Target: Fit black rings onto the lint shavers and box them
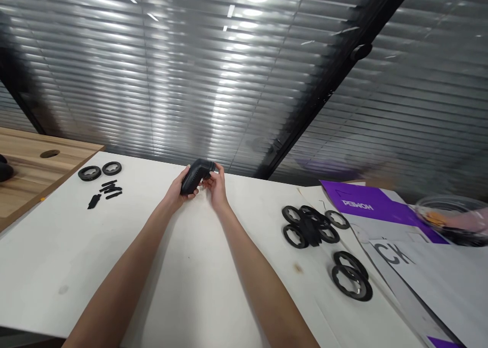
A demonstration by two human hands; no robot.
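Observation:
A black, bent device (196, 177), like a small handheld tool, is held just above the far part of the white table (183, 266). My left hand (178, 189) is wrapped round its thicker lower end, at the left. With its fingers at the narrower right end, my right hand (217, 185) grips the device near its tip. Several black rings (293, 236) and dark strips lie in a cluster to the right. Two more black rings (112, 168) lie at the far left, with several small black strips (110, 188) in front of them.
Two overlapping black rings (351, 282) lie nearer on the right. Beyond them are a purple and white sheet (354, 199), a paper with large letters (438, 277) and a clear plastic container (453, 211). A wooden surface (41, 170) adjoins at left; blinds (183, 73) stand behind.

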